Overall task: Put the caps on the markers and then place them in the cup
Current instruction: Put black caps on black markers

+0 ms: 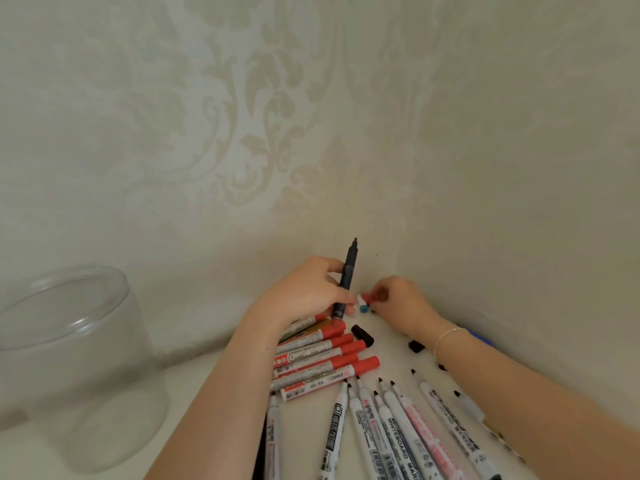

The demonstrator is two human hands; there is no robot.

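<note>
Holding a black marker upright at the centre of the frame, the left hand has its grip curled round the lower barrel, bare tip pointing up toward the wallpaper. Just to its right the right hand pinches among small loose caps, its fingertips on what looks like a red cap, with a blue cap lying just below; whether the red one is actually lifted I cannot tell. Below the hands, red-capped markers lie side by side on the counter, and a fan of uncapped white markers fills the lower centre. A larger black cap rests between the hands and those rows. The clear plastic cup stands at the lower left, well apart. These markers look light, stiff and smooth; mid-barrel is the sensible hold, away from the inky tip, and the caps seem small enough to slip.
</note>
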